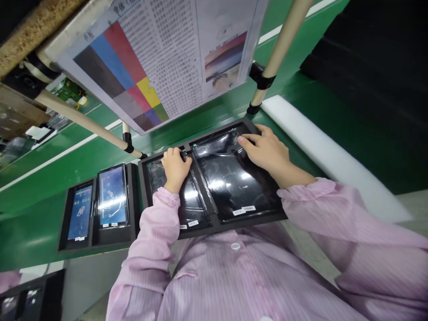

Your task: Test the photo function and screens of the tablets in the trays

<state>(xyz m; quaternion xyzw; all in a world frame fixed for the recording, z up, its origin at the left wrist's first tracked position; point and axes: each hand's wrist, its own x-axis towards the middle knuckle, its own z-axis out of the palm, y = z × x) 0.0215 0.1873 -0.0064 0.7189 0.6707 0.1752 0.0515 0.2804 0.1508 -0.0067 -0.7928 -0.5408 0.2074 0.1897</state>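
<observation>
A black tray (214, 229) in front of me holds two dark-screened tablets under glossy film. My left hand (174, 168) is curled closed on the left tablet (190, 209), its fingertips pinching a small dark thing I cannot make out at the tablet's upper right corner. My right hand (267, 151) lies on the upper right part of the right tablet (234, 183), fingers bent and pressed down onto the film near the top edge. Both arms wear pink striped sleeves.
A second black tray (96, 240) to the left carries two tablets with lit blue screens. All sit on a green conveyor belt (33, 223). A white foam strip (327, 151) lies to the right. A printed colour chart (160, 58) hangs overhead on beige tube framing.
</observation>
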